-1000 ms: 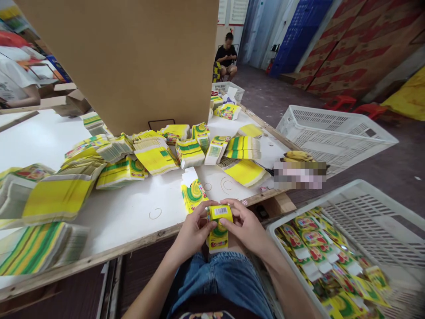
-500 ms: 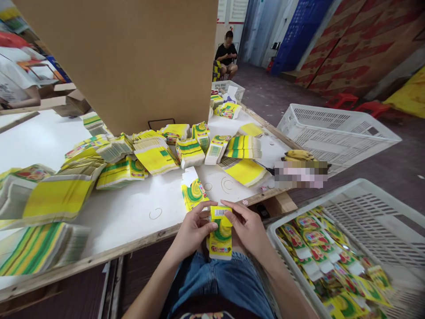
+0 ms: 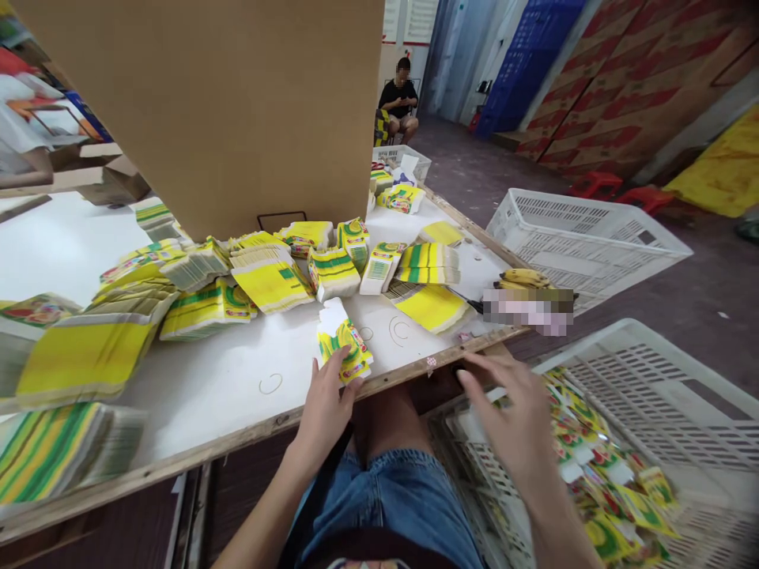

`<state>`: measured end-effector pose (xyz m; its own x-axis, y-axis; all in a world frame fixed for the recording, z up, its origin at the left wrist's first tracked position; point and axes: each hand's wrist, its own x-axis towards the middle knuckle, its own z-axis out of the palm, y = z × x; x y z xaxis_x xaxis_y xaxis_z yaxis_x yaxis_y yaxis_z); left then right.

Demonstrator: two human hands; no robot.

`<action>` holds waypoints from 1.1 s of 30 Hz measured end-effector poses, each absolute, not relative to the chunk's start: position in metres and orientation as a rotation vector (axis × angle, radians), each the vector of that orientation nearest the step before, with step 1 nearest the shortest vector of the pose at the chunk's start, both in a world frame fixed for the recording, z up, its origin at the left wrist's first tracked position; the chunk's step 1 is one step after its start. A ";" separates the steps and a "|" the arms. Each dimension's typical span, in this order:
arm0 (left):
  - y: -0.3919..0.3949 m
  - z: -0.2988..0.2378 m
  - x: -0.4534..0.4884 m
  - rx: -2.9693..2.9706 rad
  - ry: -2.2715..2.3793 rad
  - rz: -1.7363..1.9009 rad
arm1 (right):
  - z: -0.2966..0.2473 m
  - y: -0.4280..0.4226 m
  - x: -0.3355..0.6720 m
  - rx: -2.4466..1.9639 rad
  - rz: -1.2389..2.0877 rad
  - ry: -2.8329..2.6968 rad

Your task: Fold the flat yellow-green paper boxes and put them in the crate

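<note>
My left hand (image 3: 328,401) is at the table's near edge. Its fingers reach onto a few flat, yellow-green printed cartons (image 3: 347,348) with white flaps; thumb and fingers are apart, and no firm grip shows. My right hand (image 3: 510,403) is to the right, over the near side of a white plastic crate (image 3: 658,363). Its fingers are spread with nothing visible between them. In that crate lie several folded yellow and red cartons (image 3: 598,474), partly hidden by my right forearm.
Bundles of flat cartons (image 3: 273,280) line the white table (image 3: 237,379). A tall brown cardboard box (image 3: 237,111) stands behind them. Bananas (image 3: 525,278) lie by the right edge, near another white crate (image 3: 593,229). A seated person (image 3: 400,99) is at the back.
The carton held between both hands half a second ago is no longer in them. My right hand has swung right towards the crate; my left hand has moved left onto the cartons on the table.
</note>
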<state>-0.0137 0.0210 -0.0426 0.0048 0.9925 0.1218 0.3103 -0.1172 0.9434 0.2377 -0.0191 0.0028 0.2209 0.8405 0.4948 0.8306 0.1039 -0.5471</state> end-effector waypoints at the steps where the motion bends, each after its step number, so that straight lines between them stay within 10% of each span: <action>1: 0.021 -0.046 -0.014 1.556 1.383 1.114 | -0.008 -0.009 0.223 -1.644 0.206 -1.577; 20: 0.018 -0.037 0.002 0.746 0.750 1.208 | -0.040 0.015 0.141 -1.142 1.412 -0.700; 33: 0.016 -0.039 0.005 0.678 0.821 1.258 | -0.034 0.000 0.136 -1.223 1.309 -0.931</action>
